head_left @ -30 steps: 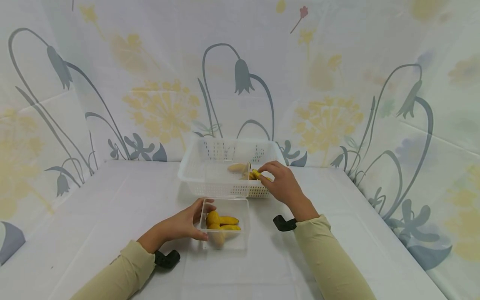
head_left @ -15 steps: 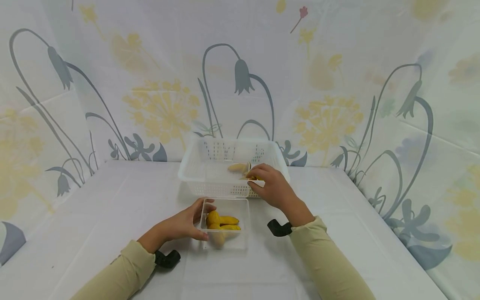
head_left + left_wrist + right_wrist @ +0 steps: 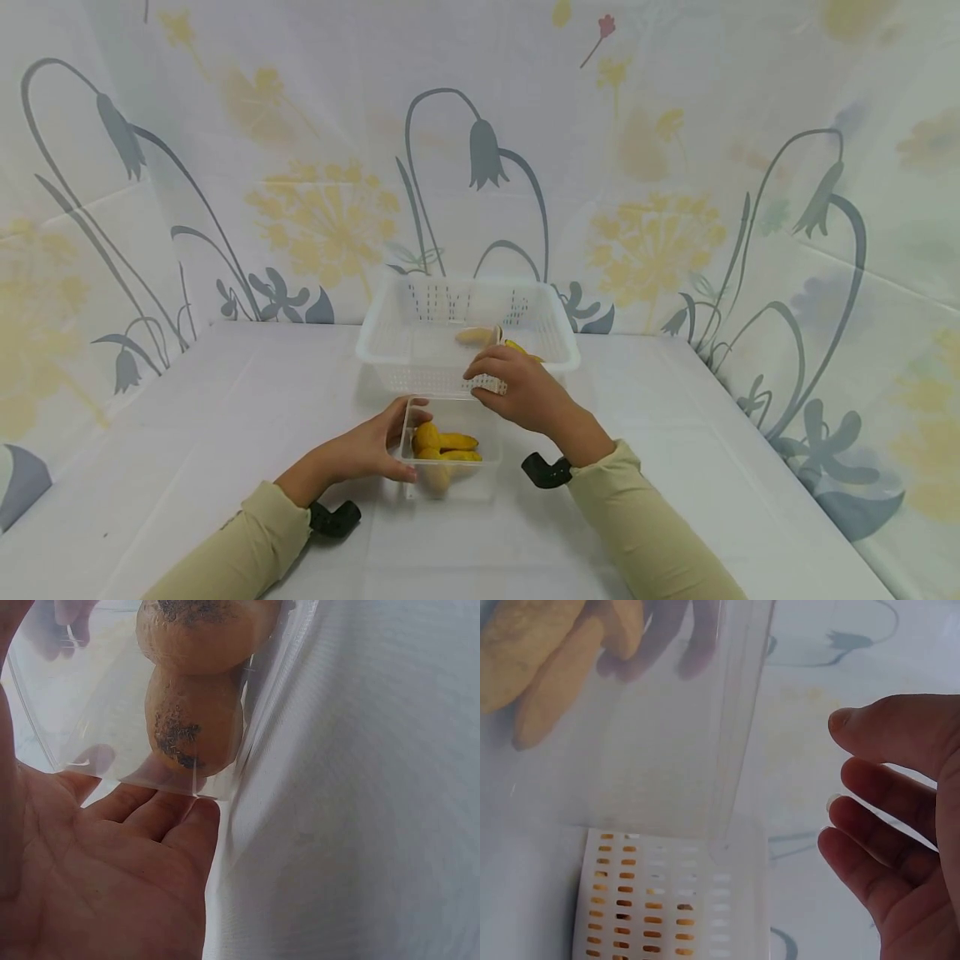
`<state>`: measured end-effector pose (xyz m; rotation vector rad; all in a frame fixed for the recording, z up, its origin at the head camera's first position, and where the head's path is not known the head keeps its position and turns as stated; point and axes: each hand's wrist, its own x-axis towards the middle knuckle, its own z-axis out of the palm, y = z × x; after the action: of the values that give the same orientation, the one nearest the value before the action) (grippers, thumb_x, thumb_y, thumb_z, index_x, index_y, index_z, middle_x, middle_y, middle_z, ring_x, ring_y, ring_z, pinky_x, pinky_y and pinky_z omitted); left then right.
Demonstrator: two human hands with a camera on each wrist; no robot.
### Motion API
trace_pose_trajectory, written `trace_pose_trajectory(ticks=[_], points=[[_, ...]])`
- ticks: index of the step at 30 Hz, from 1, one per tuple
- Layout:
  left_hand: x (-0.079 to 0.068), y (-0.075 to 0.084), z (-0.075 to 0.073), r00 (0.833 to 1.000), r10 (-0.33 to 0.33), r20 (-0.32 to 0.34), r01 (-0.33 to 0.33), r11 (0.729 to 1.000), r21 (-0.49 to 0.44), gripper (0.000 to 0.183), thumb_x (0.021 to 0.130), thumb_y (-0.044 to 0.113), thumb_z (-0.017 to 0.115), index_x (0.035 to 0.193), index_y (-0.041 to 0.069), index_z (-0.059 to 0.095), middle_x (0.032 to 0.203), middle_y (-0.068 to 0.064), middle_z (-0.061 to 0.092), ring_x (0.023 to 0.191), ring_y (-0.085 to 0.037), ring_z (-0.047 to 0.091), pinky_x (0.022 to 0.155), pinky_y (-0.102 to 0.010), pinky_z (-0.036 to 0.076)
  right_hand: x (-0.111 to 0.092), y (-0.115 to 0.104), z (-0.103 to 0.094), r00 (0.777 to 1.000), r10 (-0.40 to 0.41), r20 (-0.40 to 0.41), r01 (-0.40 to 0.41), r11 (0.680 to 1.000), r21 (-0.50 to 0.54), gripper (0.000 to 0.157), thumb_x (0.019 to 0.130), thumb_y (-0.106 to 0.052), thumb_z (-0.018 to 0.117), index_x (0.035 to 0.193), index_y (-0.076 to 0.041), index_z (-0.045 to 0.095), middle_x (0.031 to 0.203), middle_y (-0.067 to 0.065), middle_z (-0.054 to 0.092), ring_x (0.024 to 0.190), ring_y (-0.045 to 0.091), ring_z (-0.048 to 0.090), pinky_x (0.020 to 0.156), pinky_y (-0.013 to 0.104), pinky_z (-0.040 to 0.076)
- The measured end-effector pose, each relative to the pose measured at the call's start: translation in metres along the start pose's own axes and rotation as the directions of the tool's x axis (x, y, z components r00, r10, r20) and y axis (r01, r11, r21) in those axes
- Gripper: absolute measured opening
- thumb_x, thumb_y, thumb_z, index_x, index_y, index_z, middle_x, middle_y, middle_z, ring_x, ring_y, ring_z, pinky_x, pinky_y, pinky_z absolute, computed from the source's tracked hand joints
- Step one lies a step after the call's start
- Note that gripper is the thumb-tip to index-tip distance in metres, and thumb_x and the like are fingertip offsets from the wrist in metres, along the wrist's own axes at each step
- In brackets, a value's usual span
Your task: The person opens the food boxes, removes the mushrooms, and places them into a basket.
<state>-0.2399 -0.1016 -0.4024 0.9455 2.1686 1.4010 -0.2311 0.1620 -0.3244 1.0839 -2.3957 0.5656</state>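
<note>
Fruit (image 3: 459,442), yellow and plump like little bananas, lies inside the clear box (image 3: 480,479), mostly over on its left side. It looks just the same as a second ago. The left hand (image 3: 363,446) stays put too, holding the box by its left side, with the thumb near the front and the other fingers round the back.

The big change is the right hand (image 3: 525,393). It comes away from the basket fruit (image 3: 515,345) and is now closer, near the back right corner of the box. Its fingers bend a little, with a gap between them and the thumb, and the right wrist view shows nothing in them. So I think the work shifts from the basket fruit to the box. A clear flap (image 3: 442,343), maybe the lid, seems to stand up behind the box, but I can't tell if the right hand touches it.

Farther back is the white basket (image 3: 567,333), full of little holes, with fruit left in it. All this sits on a white surface (image 3: 225,400), and flowery cloth (image 3: 637,83) hangs behind.
</note>
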Motion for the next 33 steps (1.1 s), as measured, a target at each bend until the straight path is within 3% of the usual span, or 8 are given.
trace_pose_trajectory(ticks=[5, 14, 19, 24, 33], points=[[-0.001, 0.000, 0.000, 1.000, -0.013, 0.002, 0.013, 1.000, -0.001, 0.095, 0.068, 0.020, 0.080, 0.139, 0.014, 0.017, 0.142, -0.011, 0.036, 0.134, -0.024, 0.029, 0.110, -0.047, 0.023, 0.001, -0.007, 0.005, 0.998, -0.015, 0.064, 0.012, 0.999, 0.043, 0.019, 0.080, -0.015, 0.069, 0.098, -0.018, 0.065, 0.100, -0.007, 0.061, 0.094, 0.008, 0.054, 0.082, 0.021, 0.049], [-0.002, -0.002, -0.001, 1.000, -0.004, 0.002, 0.004, 1.000, 0.018, 0.094, 0.069, 0.020, 0.079, 0.139, 0.015, 0.017, 0.142, -0.010, 0.035, 0.134, -0.023, 0.030, 0.110, -0.047, 0.023, 0.003, -0.019, 0.013, 0.978, 0.003, 0.208, -0.003, 1.000, -0.001, 0.019, 0.083, -0.021, 0.066, 0.102, -0.021, 0.065, 0.102, -0.008, 0.062, 0.095, 0.008, 0.058, 0.083, 0.023, 0.049], [-0.002, -0.002, -0.001, 1.000, 0.002, 0.008, -0.002, 1.000, 0.013, 0.094, 0.070, 0.020, 0.078, 0.139, 0.015, 0.016, 0.141, -0.008, 0.036, 0.133, -0.022, 0.031, 0.110, -0.046, 0.023, 0.003, -0.022, 0.020, 0.949, 0.036, 0.312, -0.032, 0.999, -0.017, 0.021, 0.084, -0.025, 0.064, 0.105, -0.024, 0.064, 0.104, -0.010, 0.062, 0.095, 0.008, 0.059, 0.083, 0.022, 0.049], [-0.001, -0.005, -0.001, 1.000, 0.016, 0.012, -0.017, 1.000, 0.022, 0.093, 0.070, 0.021, 0.078, 0.139, 0.015, 0.016, 0.138, -0.002, 0.039, 0.132, -0.021, 0.033, 0.109, -0.046, 0.025, 0.003, -0.022, 0.026, 0.913, -0.021, 0.408, 0.006, 0.999, 0.039, 0.023, 0.084, -0.026, 0.065, 0.106, -0.023, 0.065, 0.104, -0.010, 0.063, 0.094, 0.011, 0.060, 0.082, 0.019, 0.048], [0.000, -0.005, -0.002, 1.000, 0.005, 0.012, -0.005, 1.000, 0.023, 0.094, 0.069, 0.021, 0.079, 0.139, 0.014, 0.016, 0.142, -0.008, 0.036, 0.134, -0.022, 0.030, 0.110, -0.046, 0.023, 0.003, -0.025, 0.027, 0.871, -0.041, 0.489, 0.001, 0.997, 0.082, 0.019, 0.082, -0.024, 0.067, 0.101, -0.020, 0.068, 0.099, -0.012, 0.065, 0.090, 0.002, 0.061, 0.081, 0.019, 0.050]])
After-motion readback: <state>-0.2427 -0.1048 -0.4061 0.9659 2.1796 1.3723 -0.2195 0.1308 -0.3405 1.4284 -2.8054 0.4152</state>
